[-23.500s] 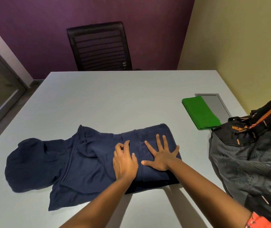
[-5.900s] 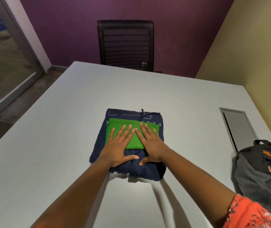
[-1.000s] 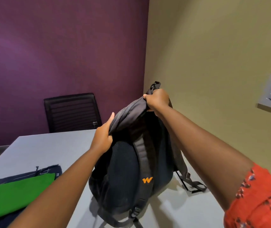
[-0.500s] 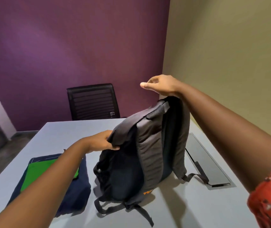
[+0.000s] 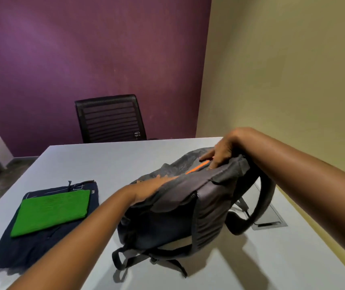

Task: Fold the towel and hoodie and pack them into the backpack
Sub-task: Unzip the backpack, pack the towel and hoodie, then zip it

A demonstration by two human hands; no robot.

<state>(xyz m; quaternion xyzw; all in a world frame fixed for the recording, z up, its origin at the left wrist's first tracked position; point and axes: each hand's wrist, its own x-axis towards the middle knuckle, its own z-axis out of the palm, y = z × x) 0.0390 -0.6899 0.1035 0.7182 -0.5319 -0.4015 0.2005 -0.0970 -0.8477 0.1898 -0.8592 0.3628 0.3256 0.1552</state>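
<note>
The backpack [image 5: 180, 208], dark grey with an orange stripe along its top, stands on the white table [image 5: 108, 160], a little right of the middle, with its straps side turned toward the camera. One shoulder strap [image 5: 261, 204] makes a loop at its right side, and thinner straps lie on the table in front of its bottom. The left hand [image 5: 152, 187] lies on the top left part of the backpack; the picture is blurred there, the fingers look stretched along the fabric, and I cannot tell if they grasp it. The right hand [image 5: 219, 151] is at the top right part of the backpack, near the end of the orange stripe; its fingers point downward and touch the fabric, with the forefinger stretched toward the left, but whether they pinch something I cannot tell. The folded hoodie [image 5: 41, 237], dark blue, lies flat on the table to the left of the backpack, near it but apart. The folded green towel [image 5: 52, 212] lies flat on top of the hoodie. Behind the table a black chair [image 5: 110, 119] stands in front of a purple wall [image 5: 83, 49]. At the right, a grey panel [image 5: 272, 220] is set into the table, partly hidden behind the shoulder strap.
</note>
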